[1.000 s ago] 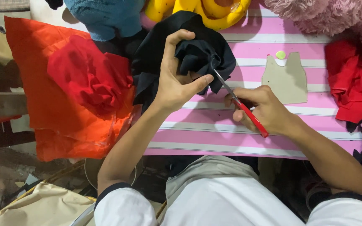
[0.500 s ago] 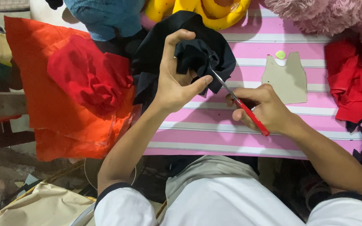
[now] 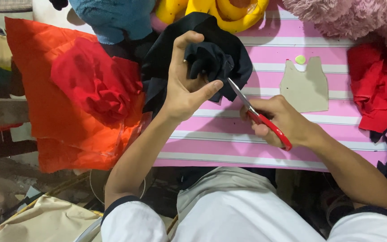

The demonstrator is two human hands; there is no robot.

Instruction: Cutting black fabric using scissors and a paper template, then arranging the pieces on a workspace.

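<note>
Bunched cloth (image 3: 216,58) on striped table (image 3: 229,148), in left hand (image 3: 184,85). Scissors (image 3: 258,116) right of cloth, blade tips touching it, in right hand (image 3: 278,118). Cardboard pattern (image 3: 305,87) right of scissors. Fabric pile (image 3: 86,89) left of cloth. Plush toys (image 3: 220,11) behind it.

Our left hand (image 3: 185,87) is raised with fingers curled and thumb stretched right, pinching closed. Our right hand (image 3: 277,121) is clenched, knuckles up. Both bare forearms angle in from the surface's near edge.
</note>
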